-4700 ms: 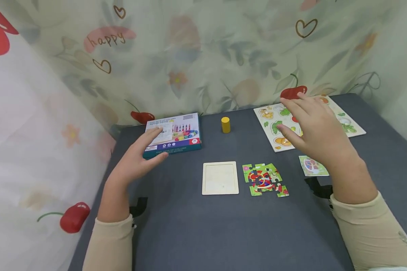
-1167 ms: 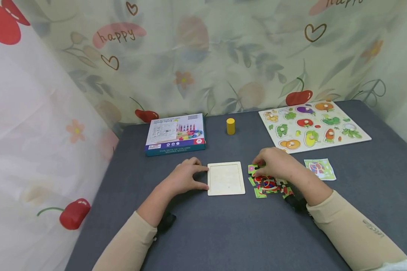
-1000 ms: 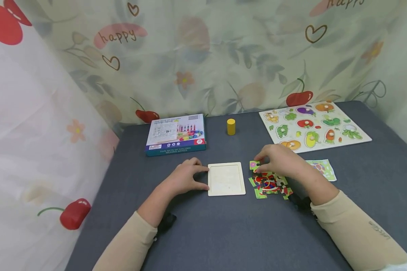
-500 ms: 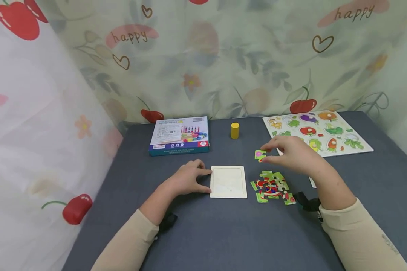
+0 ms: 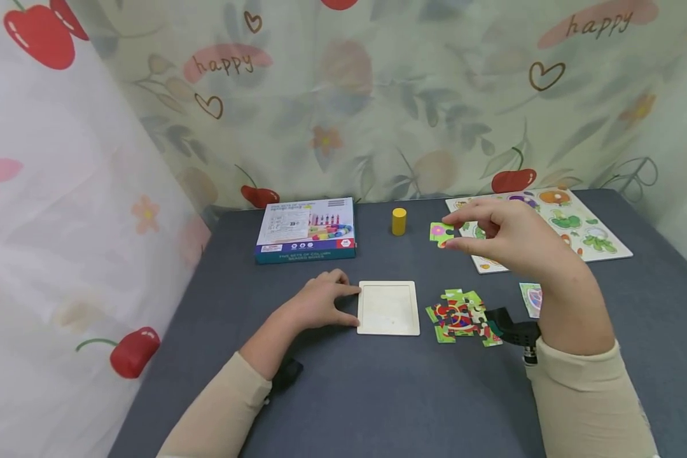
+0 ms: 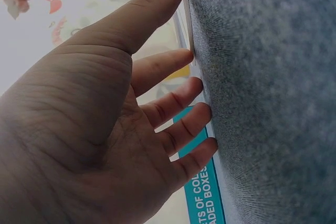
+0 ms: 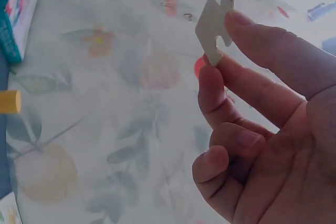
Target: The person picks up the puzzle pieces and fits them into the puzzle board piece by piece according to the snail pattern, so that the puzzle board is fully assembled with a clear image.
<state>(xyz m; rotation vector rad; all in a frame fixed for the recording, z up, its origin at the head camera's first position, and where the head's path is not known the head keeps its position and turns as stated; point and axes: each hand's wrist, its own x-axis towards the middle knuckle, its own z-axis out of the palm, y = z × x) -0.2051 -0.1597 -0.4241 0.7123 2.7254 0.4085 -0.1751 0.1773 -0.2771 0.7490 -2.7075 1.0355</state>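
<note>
My right hand (image 5: 512,238) pinches a green jigsaw piece (image 5: 439,234) with a pink flower, raised above the table. In the right wrist view its pale back (image 7: 211,27) shows between thumb and fingers. The thumb and index finger of my left hand (image 5: 319,302) touch the left edge of a square wooden tray (image 5: 388,282), while the other fingers rest on the table, spread in the left wrist view. Right of the tray lies a cluster of joined and loose jigsaw pieces (image 5: 458,318), its right side overlapped by the black wrist camera.
A boxed bead set (image 5: 306,229) lies at the back left, and a yellow cylinder (image 5: 399,221) stands beside it. At the back right is a vegetable peg puzzle board (image 5: 601,242). A small picture card (image 5: 530,299) is partly behind my right wrist.
My right hand has picked the flowered corner piece from the cluster and lifted it up and away. My left hand has come down to the tray's edge and stayed there.
</note>
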